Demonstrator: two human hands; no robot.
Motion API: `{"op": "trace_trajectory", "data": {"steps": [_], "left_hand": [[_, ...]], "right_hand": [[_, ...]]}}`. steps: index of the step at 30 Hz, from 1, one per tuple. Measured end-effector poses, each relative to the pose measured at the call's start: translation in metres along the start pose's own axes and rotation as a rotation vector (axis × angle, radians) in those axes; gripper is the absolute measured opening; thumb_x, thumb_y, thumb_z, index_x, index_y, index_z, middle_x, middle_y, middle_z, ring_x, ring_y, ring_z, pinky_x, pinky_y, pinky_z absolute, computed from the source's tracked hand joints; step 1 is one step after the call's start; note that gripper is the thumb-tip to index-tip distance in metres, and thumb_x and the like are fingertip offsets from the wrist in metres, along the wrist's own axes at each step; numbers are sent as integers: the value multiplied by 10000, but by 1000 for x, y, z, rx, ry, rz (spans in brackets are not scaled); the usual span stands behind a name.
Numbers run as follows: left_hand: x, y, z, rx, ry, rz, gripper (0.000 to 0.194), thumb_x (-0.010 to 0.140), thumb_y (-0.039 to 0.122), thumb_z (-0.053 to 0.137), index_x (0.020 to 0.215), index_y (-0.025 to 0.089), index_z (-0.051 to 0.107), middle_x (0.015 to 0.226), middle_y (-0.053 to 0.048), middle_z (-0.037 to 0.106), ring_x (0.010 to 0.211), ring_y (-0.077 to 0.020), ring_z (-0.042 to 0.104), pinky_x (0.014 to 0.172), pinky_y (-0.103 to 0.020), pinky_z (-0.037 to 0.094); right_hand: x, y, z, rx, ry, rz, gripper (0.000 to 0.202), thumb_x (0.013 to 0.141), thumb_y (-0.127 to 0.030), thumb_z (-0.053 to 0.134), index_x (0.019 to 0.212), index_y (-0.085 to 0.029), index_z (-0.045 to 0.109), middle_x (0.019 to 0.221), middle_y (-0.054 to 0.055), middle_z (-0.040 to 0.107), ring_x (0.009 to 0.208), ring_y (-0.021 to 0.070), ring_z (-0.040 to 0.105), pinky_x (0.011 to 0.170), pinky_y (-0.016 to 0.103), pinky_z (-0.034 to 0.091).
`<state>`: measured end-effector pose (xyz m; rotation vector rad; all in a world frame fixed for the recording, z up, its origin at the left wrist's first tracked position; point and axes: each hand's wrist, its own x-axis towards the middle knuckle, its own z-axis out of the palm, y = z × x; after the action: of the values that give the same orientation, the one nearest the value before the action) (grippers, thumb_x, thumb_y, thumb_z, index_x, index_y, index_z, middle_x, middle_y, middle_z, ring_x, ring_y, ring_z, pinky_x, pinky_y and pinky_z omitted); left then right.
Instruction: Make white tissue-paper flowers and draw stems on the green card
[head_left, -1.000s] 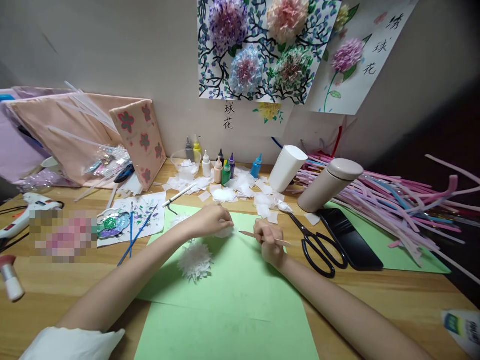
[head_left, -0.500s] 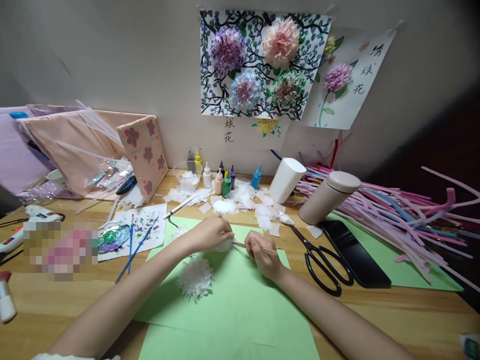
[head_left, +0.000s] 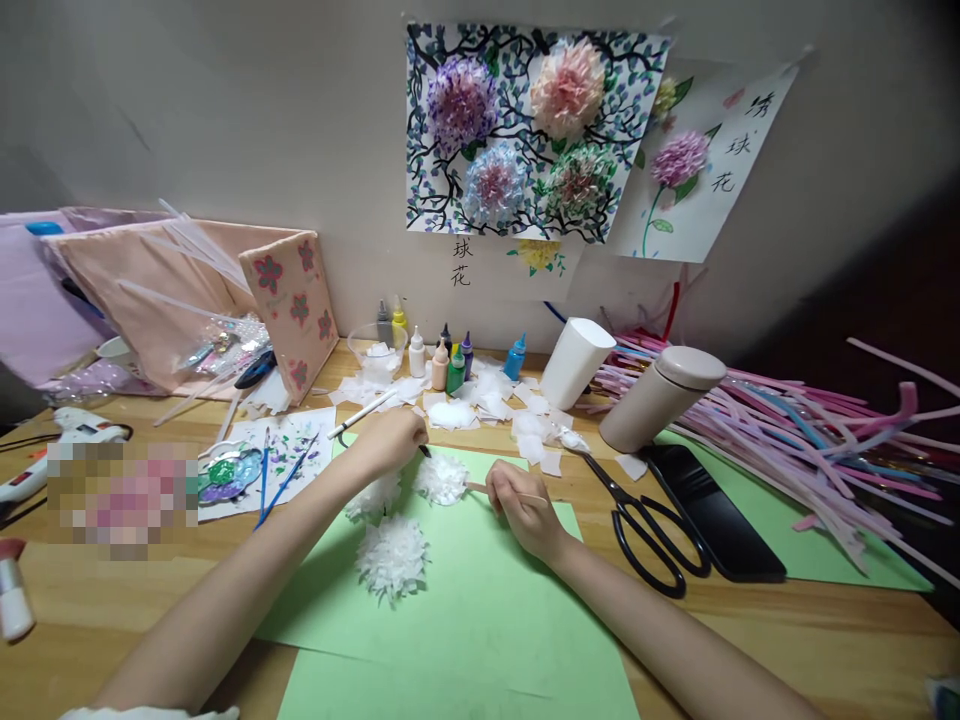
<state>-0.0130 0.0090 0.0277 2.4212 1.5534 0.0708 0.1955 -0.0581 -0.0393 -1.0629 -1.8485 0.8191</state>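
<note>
The right hand [head_left: 521, 508] held a thin stick [head_left: 531, 498], its tip by a fluffy white flower [head_left: 442, 480]. The left hand [head_left: 396, 440] was just beside that flower. Black scissors [head_left: 637, 512] lay right of both hands.

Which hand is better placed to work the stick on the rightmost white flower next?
Right hand, probably: it holds the pale stick, whose tip sits at the right edge of the white flower. The left hand is at the flower's upper left, away from the stick.
</note>
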Motion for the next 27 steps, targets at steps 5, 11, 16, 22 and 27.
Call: {"op": "trace_trajectory", "data": {"steps": [5,11,16,22,27], "left_hand": [[5,-11,9,33,-104,-66,154,640,148,574,724,190,697,787,-41,695,723,-177,603,582,-239,370],[6,-6,10,49,-104,-91,169,621,129,579,720,181,705,787,-61,699,732,-204,615,582,-252,382],[4,-7,9,52,-78,-82,190,628,120,555,726,176,708,793,-70,701,741,-215,618,593,-262,389],[3,-5,9,31,-89,-108,201,606,108,555,714,182,707,793,-63,700,724,-195,613,590,-248,395],[4,-8,5,0,-57,-146,144,628,167,589,714,201,699,792,-42,694,753,-199,611,614,-252,414]], "right_hand": [[6,-1,6,119,32,143,407,937,-405,262,607,-208,397,495,-35,409,477,120,403,518,256,334],[6,-2,11,195,44,184,392,933,-422,268,639,-206,410,478,-45,415,459,112,426,508,249,347],[-1,2,10,139,131,82,430,936,-405,260,580,-202,391,499,-34,399,458,107,394,495,252,328],[0,1,9,138,82,99,407,932,-385,284,587,-202,399,504,-32,403,468,112,405,491,255,328],[-6,6,7,153,230,29,437,932,-382,263,552,-204,386,488,-30,387,437,109,374,467,262,310]]}}
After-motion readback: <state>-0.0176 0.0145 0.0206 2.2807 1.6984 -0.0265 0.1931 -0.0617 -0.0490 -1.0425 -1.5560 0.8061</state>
